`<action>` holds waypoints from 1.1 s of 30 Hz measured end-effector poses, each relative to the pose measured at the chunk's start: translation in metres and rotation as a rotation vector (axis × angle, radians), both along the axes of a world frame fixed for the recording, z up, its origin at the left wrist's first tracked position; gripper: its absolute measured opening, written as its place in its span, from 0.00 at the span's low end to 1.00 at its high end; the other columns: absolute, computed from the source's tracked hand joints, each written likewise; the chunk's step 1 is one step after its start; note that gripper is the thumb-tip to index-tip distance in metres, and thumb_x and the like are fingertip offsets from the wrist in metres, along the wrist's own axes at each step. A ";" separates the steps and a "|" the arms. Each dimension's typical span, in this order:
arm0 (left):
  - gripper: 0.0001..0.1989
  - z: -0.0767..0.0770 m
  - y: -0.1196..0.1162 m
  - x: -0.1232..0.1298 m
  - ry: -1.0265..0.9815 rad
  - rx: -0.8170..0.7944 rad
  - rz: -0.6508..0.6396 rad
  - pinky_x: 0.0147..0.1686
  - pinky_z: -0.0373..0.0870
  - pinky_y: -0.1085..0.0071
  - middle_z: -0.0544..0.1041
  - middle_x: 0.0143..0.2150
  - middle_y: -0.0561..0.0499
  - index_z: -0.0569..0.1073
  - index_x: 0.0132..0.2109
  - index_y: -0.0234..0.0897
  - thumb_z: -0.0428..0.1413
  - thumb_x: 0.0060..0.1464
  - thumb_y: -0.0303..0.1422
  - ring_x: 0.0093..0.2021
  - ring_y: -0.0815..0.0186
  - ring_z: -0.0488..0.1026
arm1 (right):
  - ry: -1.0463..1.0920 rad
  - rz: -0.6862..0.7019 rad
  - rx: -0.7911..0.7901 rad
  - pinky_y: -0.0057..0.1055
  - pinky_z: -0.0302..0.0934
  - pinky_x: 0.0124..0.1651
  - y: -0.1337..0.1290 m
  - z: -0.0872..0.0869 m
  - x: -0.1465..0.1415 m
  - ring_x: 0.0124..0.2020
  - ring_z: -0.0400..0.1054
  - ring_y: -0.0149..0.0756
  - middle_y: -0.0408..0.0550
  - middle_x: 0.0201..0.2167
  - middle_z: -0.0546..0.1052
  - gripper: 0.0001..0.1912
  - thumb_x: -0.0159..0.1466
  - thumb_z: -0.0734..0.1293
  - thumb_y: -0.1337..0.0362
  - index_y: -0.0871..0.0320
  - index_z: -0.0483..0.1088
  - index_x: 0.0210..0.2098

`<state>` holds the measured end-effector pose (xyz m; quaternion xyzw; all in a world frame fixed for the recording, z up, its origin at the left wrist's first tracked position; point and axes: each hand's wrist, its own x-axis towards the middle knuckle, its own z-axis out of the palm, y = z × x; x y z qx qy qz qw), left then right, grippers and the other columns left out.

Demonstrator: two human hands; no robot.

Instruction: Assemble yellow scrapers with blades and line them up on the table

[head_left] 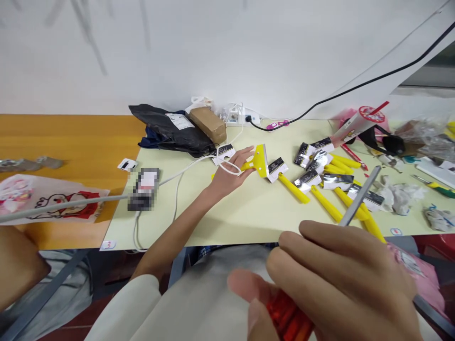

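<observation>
My left hand is stretched out over the table, closed around a yellow scraper whose wide head and metal blade edge point right. A white cable loops in front of that hand. Close to the camera, my right hand wraps around the red handle of a screwdriver. Its metal shaft sticks out beyond the fingers toward the upper right. Between and beyond the hands lie several yellow scrapers with black-and-white cards on their heads. One more carded scraper lies just right of the left hand.
A black plastic parcel and a brown box lie at the back beside a power strip. A blurred phone with cables is at left. A cup with a red straw, crumpled plastic and another tool are at right.
</observation>
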<state>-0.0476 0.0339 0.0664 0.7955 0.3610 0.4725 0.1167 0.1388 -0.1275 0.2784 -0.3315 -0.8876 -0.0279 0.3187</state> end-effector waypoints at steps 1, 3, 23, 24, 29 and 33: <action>0.27 0.000 0.000 -0.001 -0.004 -0.006 0.007 0.62 0.81 0.56 0.72 0.75 0.37 0.66 0.74 0.43 0.60 0.73 0.35 0.74 0.54 0.71 | -0.014 -0.017 -0.035 0.45 0.39 0.23 -0.001 0.002 -0.001 0.19 0.52 0.35 0.41 0.18 0.64 0.24 0.75 0.70 0.62 0.52 0.65 0.22; 0.27 0.001 -0.001 -0.002 -0.026 -0.039 0.017 0.59 0.82 0.57 0.71 0.75 0.36 0.67 0.74 0.42 0.61 0.72 0.37 0.72 0.54 0.73 | -0.061 -0.049 -0.120 0.46 0.39 0.23 -0.005 0.005 -0.006 0.19 0.51 0.34 0.40 0.19 0.63 0.24 0.74 0.71 0.62 0.52 0.61 0.22; 0.15 -0.007 -0.091 0.057 -1.466 -1.348 -0.109 0.37 0.79 0.75 0.79 0.63 0.42 0.80 0.53 0.37 0.70 0.63 0.36 0.45 0.67 0.82 | -0.272 0.036 -0.107 0.38 0.46 0.29 0.053 -0.156 0.095 0.20 0.63 0.31 0.39 0.22 0.71 0.21 0.81 0.66 0.61 0.56 0.68 0.30; 0.15 -0.008 -0.096 0.060 -1.489 -1.334 -0.109 0.40 0.80 0.74 0.80 0.62 0.43 0.80 0.53 0.38 0.71 0.63 0.35 0.46 0.66 0.83 | -0.271 -0.011 -0.121 0.38 0.44 0.28 0.052 -0.161 0.096 0.19 0.65 0.32 0.40 0.23 0.73 0.19 0.82 0.66 0.58 0.57 0.70 0.33; 0.10 0.010 -0.103 0.069 -1.626 -1.191 -0.171 0.54 0.80 0.69 0.83 0.52 0.45 0.82 0.49 0.35 0.71 0.62 0.32 0.51 0.64 0.82 | -0.288 -0.098 -0.222 0.38 0.43 0.29 0.048 -0.165 0.079 0.24 0.76 0.39 0.46 0.31 0.81 0.19 0.82 0.63 0.50 0.59 0.73 0.44; 0.10 0.021 -0.096 0.069 -1.632 -1.106 -0.193 0.61 0.77 0.66 0.84 0.51 0.44 0.83 0.47 0.33 0.71 0.63 0.34 0.52 0.63 0.82 | -0.299 -0.118 -0.274 0.37 0.43 0.29 0.044 -0.167 0.059 0.25 0.78 0.43 0.47 0.30 0.83 0.13 0.80 0.64 0.55 0.60 0.72 0.49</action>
